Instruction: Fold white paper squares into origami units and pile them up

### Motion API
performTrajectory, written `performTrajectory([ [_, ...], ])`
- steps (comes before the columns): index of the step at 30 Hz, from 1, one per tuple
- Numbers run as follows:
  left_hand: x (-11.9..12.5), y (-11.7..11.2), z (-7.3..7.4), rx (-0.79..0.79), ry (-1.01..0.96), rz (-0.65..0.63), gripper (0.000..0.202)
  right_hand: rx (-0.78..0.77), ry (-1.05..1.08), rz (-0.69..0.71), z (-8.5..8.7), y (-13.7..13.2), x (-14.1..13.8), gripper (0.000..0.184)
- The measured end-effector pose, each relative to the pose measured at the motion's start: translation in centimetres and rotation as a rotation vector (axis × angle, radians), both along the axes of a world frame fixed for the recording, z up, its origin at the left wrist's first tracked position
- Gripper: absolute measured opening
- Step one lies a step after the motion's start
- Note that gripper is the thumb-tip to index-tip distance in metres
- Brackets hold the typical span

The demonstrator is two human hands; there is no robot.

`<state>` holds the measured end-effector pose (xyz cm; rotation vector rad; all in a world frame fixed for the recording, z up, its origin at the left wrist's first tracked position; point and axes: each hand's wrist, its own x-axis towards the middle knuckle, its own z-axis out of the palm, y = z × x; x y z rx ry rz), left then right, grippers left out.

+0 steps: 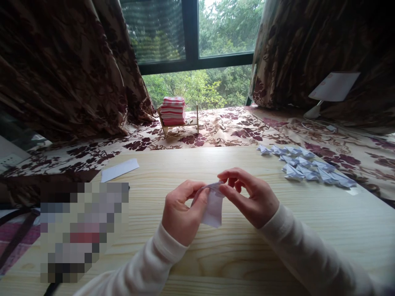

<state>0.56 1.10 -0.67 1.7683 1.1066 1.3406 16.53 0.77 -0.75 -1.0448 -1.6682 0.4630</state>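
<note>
Both of my hands meet over the middle of a pale wooden table (pixel 240 255), pinching one small piece of white paper (pixel 213 207). My left hand (pixel 182 211) grips its left side with thumb and fingers closed. My right hand (pixel 250 195) pinches the folded top edge. The paper hangs down between them, just above the tabletop. A cluster of several folded paper pieces (pixel 304 166) lies on the table at the right, beyond my right hand.
A flat white paper strip (pixel 119 169) lies at the table's far left. A blurred-out patch covers the near left. Behind the table, a floral cloth (pixel 228 131) carries a small wooden chair with striped cushions (pixel 173 113). Curtains flank a window; a white lamp (pixel 330 92) stands right.
</note>
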Motion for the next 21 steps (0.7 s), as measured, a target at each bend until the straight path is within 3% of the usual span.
performTrajectory([
  [4, 0.0, 0.48, -0.46, -0.288, -0.266, -0.002, 0.013, -0.087, -0.016, 0.047, -0.4, 0.26, 0.41, 0.011],
  [9, 0.11, 0.35, -0.22, -0.363, -0.295, -0.062, 0.014, -0.082, -0.017, 0.062, -0.41, 0.34, 0.52, 0.012],
  [13, -0.01, 0.14, -0.05, -0.355, -0.239, -0.127, 0.021, -0.004, -0.049, 0.057, -0.16, 0.13, 0.26, 0.011],
  [21, -0.24, 0.27, 0.07, -0.184, -0.027, -0.11, 0.019, 0.001, -0.085, 0.064, -0.33, 0.01, 0.06, 0.011],
])
